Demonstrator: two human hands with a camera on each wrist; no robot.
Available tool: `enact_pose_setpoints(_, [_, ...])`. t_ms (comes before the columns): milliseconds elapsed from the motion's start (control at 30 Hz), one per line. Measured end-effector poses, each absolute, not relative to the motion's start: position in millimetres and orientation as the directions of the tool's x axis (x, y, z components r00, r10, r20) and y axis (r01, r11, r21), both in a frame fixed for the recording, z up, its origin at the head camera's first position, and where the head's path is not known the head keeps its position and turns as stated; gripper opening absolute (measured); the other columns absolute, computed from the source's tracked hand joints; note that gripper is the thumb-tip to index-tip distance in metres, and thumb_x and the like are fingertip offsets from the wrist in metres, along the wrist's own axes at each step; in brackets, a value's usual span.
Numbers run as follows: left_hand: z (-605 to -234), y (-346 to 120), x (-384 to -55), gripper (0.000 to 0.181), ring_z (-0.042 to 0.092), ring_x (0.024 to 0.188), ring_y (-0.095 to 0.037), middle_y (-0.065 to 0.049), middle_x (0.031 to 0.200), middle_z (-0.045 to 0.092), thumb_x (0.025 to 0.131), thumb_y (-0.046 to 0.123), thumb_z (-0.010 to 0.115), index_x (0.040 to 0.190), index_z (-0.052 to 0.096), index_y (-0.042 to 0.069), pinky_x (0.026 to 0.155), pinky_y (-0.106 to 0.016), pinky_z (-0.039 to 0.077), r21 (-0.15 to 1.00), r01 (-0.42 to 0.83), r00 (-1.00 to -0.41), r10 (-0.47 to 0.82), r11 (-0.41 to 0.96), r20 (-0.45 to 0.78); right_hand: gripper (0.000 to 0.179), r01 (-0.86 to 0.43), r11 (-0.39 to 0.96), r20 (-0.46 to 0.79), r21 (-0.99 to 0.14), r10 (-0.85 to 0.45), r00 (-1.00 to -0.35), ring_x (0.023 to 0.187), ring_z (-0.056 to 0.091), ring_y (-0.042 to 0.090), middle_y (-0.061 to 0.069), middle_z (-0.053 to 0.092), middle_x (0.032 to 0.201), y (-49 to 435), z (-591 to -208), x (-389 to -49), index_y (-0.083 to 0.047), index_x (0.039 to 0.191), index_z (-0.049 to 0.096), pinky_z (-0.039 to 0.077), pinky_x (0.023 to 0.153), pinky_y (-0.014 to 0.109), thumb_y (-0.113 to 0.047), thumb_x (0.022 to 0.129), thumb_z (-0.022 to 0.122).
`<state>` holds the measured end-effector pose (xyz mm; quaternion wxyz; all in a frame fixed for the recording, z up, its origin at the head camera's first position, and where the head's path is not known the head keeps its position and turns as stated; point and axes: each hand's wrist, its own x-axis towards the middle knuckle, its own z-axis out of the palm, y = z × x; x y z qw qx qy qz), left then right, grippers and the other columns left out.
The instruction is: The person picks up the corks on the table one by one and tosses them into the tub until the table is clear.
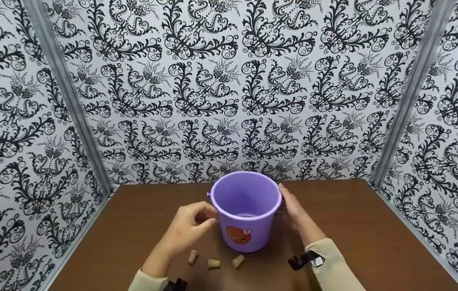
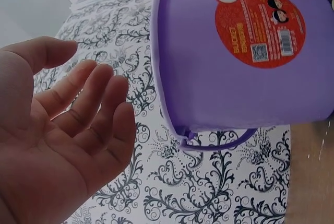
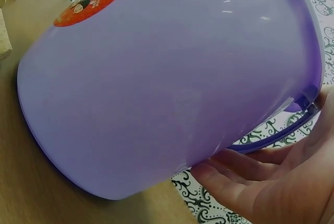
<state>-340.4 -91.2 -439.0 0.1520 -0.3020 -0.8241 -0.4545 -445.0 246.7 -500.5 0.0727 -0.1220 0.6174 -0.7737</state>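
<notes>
Left hand (image 1: pixel 186 227) is hovering beside the rim of the purple bucket (image 1: pixel 249 230), its fingers loosely curled and holding nothing, while the right hand (image 1: pixel 298 214) is resting relaxed fingers against the outer wall on the opposite side, next to the handle (image 3: pixel 276 139). Bucket is standing upright on the brown desk (image 1: pixel 346 226), about midway between left and right edges, its red label (image 1: pixel 238 235) facing the near edge. Three corks (image 1: pixel 214 264) are lying on its near-edge side; patterned wallpaper (image 1: pixel 220 97) is rising beyond the far edge.
</notes>
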Motion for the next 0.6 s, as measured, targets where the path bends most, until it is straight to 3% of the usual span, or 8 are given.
enact_pose_setpoints(167, [-442.6, -89.3, -339.8, 0.018, 0.065, 0.077, -0.006, 0.001, 0.093, 0.076, 0.089, 0.003, 0.068, 0.102, 0.077, 0.011, 0.071, -0.027, 0.059, 0.641, 0.641, -0.764, 0.436, 0.422, 0.477, 0.073, -0.047, -0.209, 0.103, -0.977, -0.266, -0.959, 0.115, 0.069, 0.031, 0.021, 0.072, 0.127, 248.0, -505.9, -452.0, 0.002, 0.146, 0.058, 0.055, 0.104, 0.051, -0.058, 0.111, 0.036])
enact_pose_setpoints(400, [-446.9, -82.1, -338.6, 0.014, 0.065, 0.078, -0.004, 0.002, 0.090, 0.074, 0.087, 0.005, 0.069, 0.096, 0.075, 0.013, 0.073, -0.025, 0.059, 0.627, 0.627, -0.767, 0.508, 0.463, 0.391, 0.074, -0.093, -0.240, 0.167, -0.966, -0.311, -0.936, 0.114, 0.071, 0.033, 0.022, 0.073, 0.127, 254.8, -513.3, -456.9, -0.002, 0.141, 0.064, 0.058, 0.100, 0.051, -0.065, 0.104, 0.051])
enact_pose_setpoints(600, [-455.4, -75.0, -338.2, 0.014, 0.063, 0.077, -0.002, 0.001, 0.088, 0.074, 0.086, 0.004, 0.070, 0.097, 0.075, 0.011, 0.074, -0.023, 0.058, 0.579, 0.645, -0.748, 0.568, 0.499, 0.343, 0.076, -0.044, -0.182, 0.082, -0.982, -0.210, -0.974, 0.120, 0.069, 0.038, 0.029, 0.068, 0.135, 244.0, -496.2, -439.7, 0.007, 0.148, 0.053, 0.055, 0.107, 0.054, -0.057, 0.111, 0.037])
